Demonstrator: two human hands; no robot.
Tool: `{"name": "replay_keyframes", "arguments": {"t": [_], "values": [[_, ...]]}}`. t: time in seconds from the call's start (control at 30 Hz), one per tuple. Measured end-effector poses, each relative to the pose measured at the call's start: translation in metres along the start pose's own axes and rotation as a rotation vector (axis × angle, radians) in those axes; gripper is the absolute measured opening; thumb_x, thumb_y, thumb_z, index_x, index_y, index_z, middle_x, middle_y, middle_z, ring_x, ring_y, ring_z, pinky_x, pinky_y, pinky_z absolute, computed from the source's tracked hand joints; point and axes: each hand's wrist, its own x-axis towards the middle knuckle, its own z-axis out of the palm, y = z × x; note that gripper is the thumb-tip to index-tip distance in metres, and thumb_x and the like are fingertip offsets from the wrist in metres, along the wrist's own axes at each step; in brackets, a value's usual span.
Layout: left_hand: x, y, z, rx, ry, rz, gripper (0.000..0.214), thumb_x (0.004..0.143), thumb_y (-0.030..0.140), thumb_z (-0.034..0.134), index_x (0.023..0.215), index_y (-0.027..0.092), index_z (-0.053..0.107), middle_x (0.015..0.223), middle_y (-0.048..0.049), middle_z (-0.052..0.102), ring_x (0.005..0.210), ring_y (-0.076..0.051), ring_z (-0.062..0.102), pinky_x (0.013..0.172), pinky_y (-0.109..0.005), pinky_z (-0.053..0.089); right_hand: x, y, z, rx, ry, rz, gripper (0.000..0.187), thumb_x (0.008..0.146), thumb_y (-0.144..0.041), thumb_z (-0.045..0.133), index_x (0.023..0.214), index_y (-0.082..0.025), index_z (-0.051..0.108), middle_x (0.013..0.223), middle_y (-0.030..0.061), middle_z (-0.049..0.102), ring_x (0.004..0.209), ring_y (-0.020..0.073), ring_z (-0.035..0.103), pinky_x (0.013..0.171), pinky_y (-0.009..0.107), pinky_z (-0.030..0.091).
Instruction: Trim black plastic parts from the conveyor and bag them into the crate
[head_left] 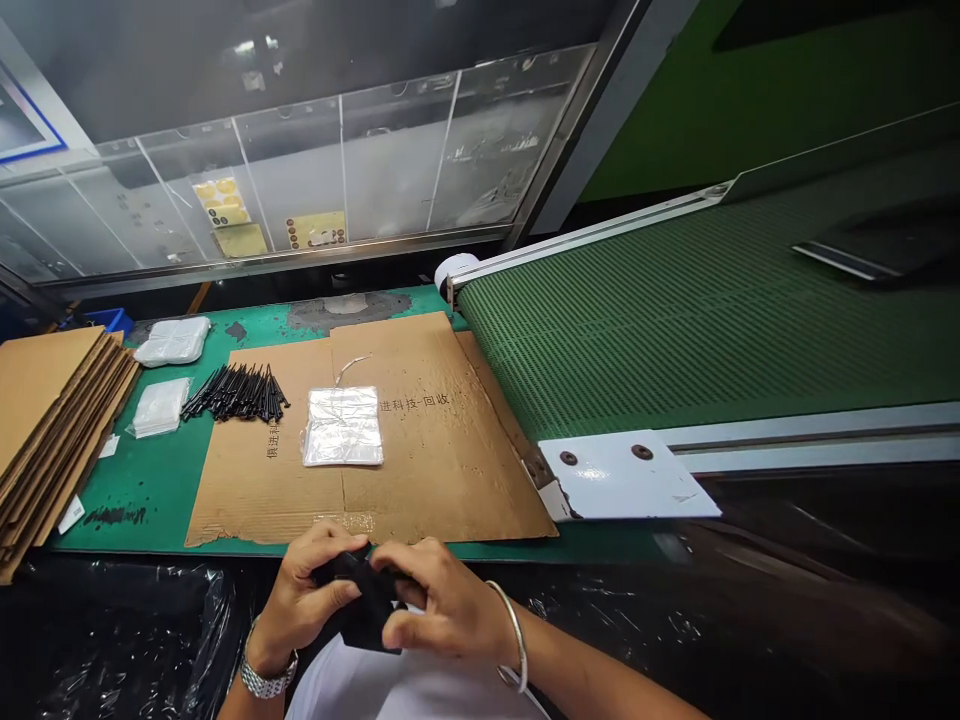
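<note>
Close to my body, below the bench's front edge, my left hand (319,585) is closed on the left side of a flat black object (369,605). My right hand (442,605) grips the same object from the right, thumb and fingers bent around it. Its exact kind cannot be made out, as my fingers cover much of it. Beyond my hands, a stack of clear plastic bags (343,427) lies on a flattened cardboard sheet (435,490). Left of the bags is a heap of thin black rods with small heads (236,392), resembling long screws.
A pile of cardboard sheets (52,420) stands at the left. Two more bundles of clear bags (172,341) lie on the green bench (161,480). On the right, a green conveyor belt (645,320) carries a dark flat item (885,245), with a white plate (626,478) at its corner.
</note>
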Motion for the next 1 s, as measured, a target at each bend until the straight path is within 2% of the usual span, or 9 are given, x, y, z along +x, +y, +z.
{"name": "replay_keyframes", "arguments": {"t": [0.1, 0.2, 0.3, 0.37, 0.43, 0.5, 0.67, 0.8, 1.0], "values": [[0.005, 0.001, 0.012, -0.026, 0.281, -0.003, 0.039, 0.061, 0.019, 0.071, 0.099, 0.025, 0.065, 0.099, -0.0067, 0.056, 0.100, -0.022, 0.047, 0.087, -0.030, 0.034, 0.005, -0.001, 0.009, -0.013, 0.061, 0.000, 0.051, 0.080, -0.062, 0.034, 0.060, -0.016, 0.045, 0.049, -0.0068, 0.028, 0.041, 0.0060, 0.023, 0.038, 0.020, 0.019], [0.008, -0.003, 0.029, -0.461, 0.583, -0.192, 0.049, 0.065, 0.028, 0.069, 0.112, 0.028, 0.055, 0.112, -0.0052, 0.054, 0.110, -0.020, 0.044, 0.093, -0.031, 0.032, 0.008, 0.003, 0.024, -0.206, 0.298, -0.048, 0.044, 0.085, -0.051, 0.034, 0.061, -0.017, 0.046, 0.049, -0.0045, 0.035, 0.043, 0.0080, 0.029, 0.041, 0.021, 0.023], [0.010, -0.008, 0.043, -1.030, 0.455, -0.478, 0.041, 0.070, 0.044, 0.060, 0.099, 0.015, 0.060, 0.095, -0.0090, 0.061, 0.089, -0.019, 0.056, 0.079, -0.031, 0.044, 0.009, 0.009, 0.038, -0.432, 0.438, -0.169, 0.040, 0.088, -0.044, 0.035, 0.060, -0.016, 0.047, 0.050, -0.0006, 0.044, 0.046, 0.0109, 0.039, 0.046, 0.024, 0.027], [0.010, -0.010, 0.045, -1.171, 0.455, -0.541, 0.033, 0.066, 0.043, 0.064, 0.079, 0.013, 0.062, 0.073, -0.0044, 0.061, 0.067, -0.013, 0.056, 0.062, -0.024, 0.046, 0.007, 0.009, 0.042, -0.499, 0.406, -0.242, 0.045, 0.090, -0.045, 0.029, 0.058, -0.017, 0.045, 0.050, 0.0007, 0.046, 0.047, 0.0122, 0.041, 0.046, 0.025, 0.027], [0.009, -0.010, 0.044, -1.141, 0.547, -0.494, 0.026, 0.063, 0.038, 0.068, 0.072, 0.015, 0.061, 0.057, 0.0029, 0.053, 0.049, -0.006, 0.048, 0.046, -0.017, 0.040, 0.004, 0.006, 0.037, -0.480, 0.321, -0.270, 0.050, 0.092, -0.044, 0.018, 0.060, -0.017, 0.046, 0.051, 0.0006, 0.046, 0.047, 0.0121, 0.041, 0.047, 0.025, 0.027], [0.007, -0.008, 0.042, -1.037, 0.587, -0.431, 0.028, 0.063, 0.035, 0.069, 0.084, 0.018, 0.061, 0.054, 0.0061, 0.048, 0.044, -0.004, 0.043, 0.040, -0.015, 0.034, 0.003, 0.002, 0.025, -0.429, 0.266, -0.258, 0.050, 0.094, -0.037, 0.012, 0.064, -0.017, 0.047, 0.052, 0.0001, 0.046, 0.047, 0.0113, 0.041, 0.049, 0.024, 0.028], [-0.001, 0.001, 0.041, -0.884, 0.487, -0.441, 0.053, 0.060, 0.030, 0.072, 0.109, 0.020, 0.055, 0.056, 0.0063, 0.051, 0.043, -0.003, 0.043, 0.041, -0.014, 0.034, 0.018, 0.002, 0.002, -0.491, 0.235, -0.232, 0.044, 0.095, -0.030, 0.019, 0.062, -0.017, 0.045, 0.052, -0.0005, 0.046, 0.048, 0.0105, 0.040, 0.049, 0.024, 0.025], [-0.004, -0.003, 0.042, -0.895, 0.463, -0.470, 0.051, 0.061, 0.030, 0.072, 0.108, 0.019, 0.055, 0.054, 0.0067, 0.048, 0.042, -0.003, 0.042, 0.040, -0.013, 0.032, 0.023, 0.005, 0.005, -0.546, 0.183, -0.287, 0.045, 0.095, -0.030, 0.019, 0.059, -0.017, 0.043, 0.050, -0.0012, 0.046, 0.045, 0.0098, 0.039, 0.047, 0.024, 0.023], [-0.003, -0.011, 0.041, -0.886, 0.545, -0.514, 0.044, 0.062, 0.037, 0.069, 0.100, 0.017, 0.058, 0.054, 0.0066, 0.046, 0.042, -0.004, 0.040, 0.040, -0.015, 0.032, -0.003, 0.002, 0.023, -0.595, 0.065, -0.371, 0.047, 0.094, -0.028, 0.021, 0.054, -0.018, 0.042, 0.046, -0.0015, 0.044, 0.040, 0.0101, 0.033, 0.043, 0.027, 0.017]]}}
